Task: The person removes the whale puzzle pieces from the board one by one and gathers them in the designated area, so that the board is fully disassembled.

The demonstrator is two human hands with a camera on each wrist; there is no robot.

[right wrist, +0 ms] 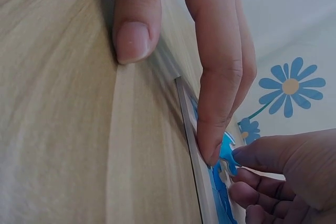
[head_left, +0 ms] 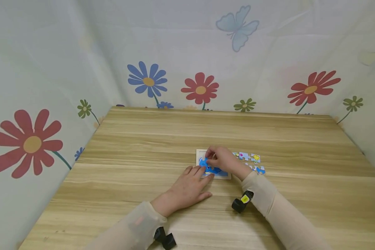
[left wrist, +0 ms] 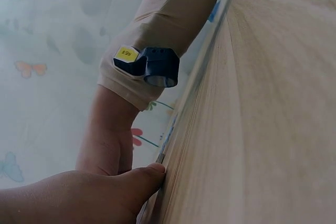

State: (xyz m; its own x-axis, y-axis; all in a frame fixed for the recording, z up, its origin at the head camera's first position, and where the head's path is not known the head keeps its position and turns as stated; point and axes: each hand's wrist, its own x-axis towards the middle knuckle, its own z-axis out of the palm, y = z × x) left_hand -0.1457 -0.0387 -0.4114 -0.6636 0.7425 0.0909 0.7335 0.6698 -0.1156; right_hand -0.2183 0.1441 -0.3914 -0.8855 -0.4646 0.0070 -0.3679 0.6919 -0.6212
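A small wooden-framed jigsaw puzzle board (head_left: 198, 153) lies on the table, with blue picture pieces (head_left: 212, 169) fitted along its lower part. My right hand (head_left: 223, 160) is over the board; its thumb and fingers pinch a blue puzzle piece (right wrist: 227, 149) at the board's surface. The left hand (head_left: 187, 187) lies palm down, with fingertips resting on the board's lower left side. In the right wrist view, the left thumb (right wrist: 135, 40) touches the tabletop outside the frame. The right hand covers much of the board in the head view.
Right of the board lie several loose puzzle pieces (head_left: 243, 156), one with a yellow sun (head_left: 256, 158). More pieces (head_left: 260, 169) sit nearer the right forearm, partly hidden. The wood-grain table (head_left: 137, 139) meets a flower-printed cloth backdrop (head_left: 181, 41) behind and at the sides.
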